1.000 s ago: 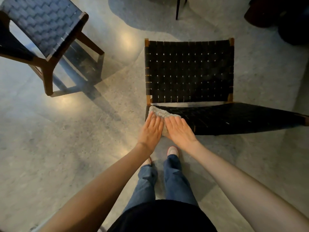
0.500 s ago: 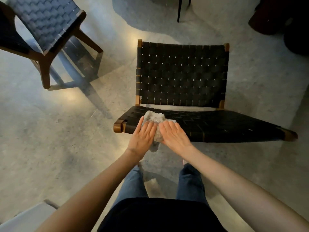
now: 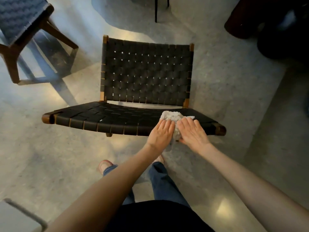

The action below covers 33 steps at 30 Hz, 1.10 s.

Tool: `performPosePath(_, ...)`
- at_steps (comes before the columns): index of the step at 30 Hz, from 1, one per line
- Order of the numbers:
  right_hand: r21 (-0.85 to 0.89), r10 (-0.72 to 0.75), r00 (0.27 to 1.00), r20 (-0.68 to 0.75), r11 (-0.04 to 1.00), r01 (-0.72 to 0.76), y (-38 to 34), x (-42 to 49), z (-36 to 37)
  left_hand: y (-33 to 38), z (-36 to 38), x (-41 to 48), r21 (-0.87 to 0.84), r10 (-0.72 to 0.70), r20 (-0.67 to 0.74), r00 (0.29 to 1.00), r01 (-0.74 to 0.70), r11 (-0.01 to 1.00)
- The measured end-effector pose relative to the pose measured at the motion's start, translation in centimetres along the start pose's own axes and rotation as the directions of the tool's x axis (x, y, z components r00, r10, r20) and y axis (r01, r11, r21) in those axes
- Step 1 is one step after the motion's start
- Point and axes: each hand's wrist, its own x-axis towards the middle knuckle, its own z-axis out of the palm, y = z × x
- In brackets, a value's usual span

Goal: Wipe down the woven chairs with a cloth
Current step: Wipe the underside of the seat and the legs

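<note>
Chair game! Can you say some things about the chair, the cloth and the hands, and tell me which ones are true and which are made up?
1. The left hand and the right hand both press flat on the cloth. True.
2. The cloth lies on the backrest. False: it lies on the seat of the black woven chair, near the seat's right end.
3. The cloth is bright red. False: it is pale grey-white.
4. A second woven chair stands at the upper left. True.
5. The person is sitting on the black chair. False: the person stands in front of it.
</note>
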Motion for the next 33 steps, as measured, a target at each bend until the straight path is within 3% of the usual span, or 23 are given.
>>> performPosePath(9, -0.266, 0.241, 0.939, 0.246, 0.948, -0.174, 6.8, -3.8, 0.2, 7.1, -2.4, 5.8, -0.095, 0.046, -0.102, 0.994, -0.056, 0.994)
performPosePath(13, -0.231, 0.199, 0.911, 0.361, 0.966, -0.12, 5.8, -3.6, -0.3, 6.6, -1.9, 5.1, -0.13, 0.046, -0.17, 0.984, -0.069, 0.989)
performPosePath(15, -0.13, 0.214, 0.906, 0.364, 0.975, -0.178, 5.2, -4.1, -0.4, 6.4, -1.4, 4.7, -0.112, 0.065, -0.196, 0.979, -0.089, 0.99)
performPosePath(18, 0.07, 0.213, 0.947, 0.242, 0.969, -0.236, 4.8, -5.4, -0.4, 5.8, -0.9, 4.2, -0.143, 0.089, -0.195, 0.977, -0.118, 0.983)
performPosePath(22, 0.319, 0.19, 0.97, 0.153, 0.919, -0.23, 5.4, -6.5, -1.8, 4.4, -2.0, 2.7, -0.378, 0.042, -0.27, 0.962, -0.146, 0.914)
performPosePath(27, 0.606, 0.272, 0.944, 0.188, 0.724, -0.329, 6.8, -8.9, -5.7, 4.7, -3.3, 1.1, -0.547, -0.145, -0.451, 0.881, -0.144, 0.825)
performPosePath(30, 0.646, 0.517, 0.831, 0.206, 0.566, -0.512, 7.7, -11.8, -6.1, 4.8, -3.4, 1.1, -0.612, -0.261, -0.362, 0.895, -0.017, 0.79)
performPosePath(33, 0.717, 0.808, 0.58, 0.103, 0.344, -0.606, 9.3, -14.1, -5.1, 3.9, -2.9, 1.4, -0.572, -0.264, -0.243, 0.933, 0.082, 0.816)
